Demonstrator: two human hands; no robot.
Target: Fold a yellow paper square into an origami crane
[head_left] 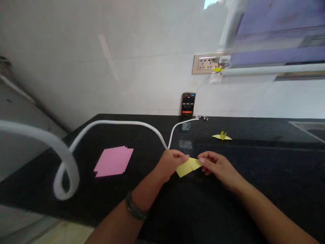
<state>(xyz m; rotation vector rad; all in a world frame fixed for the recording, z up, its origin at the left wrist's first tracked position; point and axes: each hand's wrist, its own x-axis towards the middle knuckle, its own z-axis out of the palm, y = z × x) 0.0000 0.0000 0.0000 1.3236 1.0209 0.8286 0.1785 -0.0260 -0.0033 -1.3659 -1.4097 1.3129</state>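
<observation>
A folded yellow paper lies on the black countertop between my hands. My left hand pinches its left edge with fingers closed. At the paper's right corner, my right hand has its fingertips pressed together on it. A dark band is on my left wrist. A finished yellow folded figure sits farther back on the counter, apart from both hands.
A stack of pink paper sheets lies to the left. A phone showing a timer leans against the white wall, with a white cable running across the counter and looping at left. A wall socket is above.
</observation>
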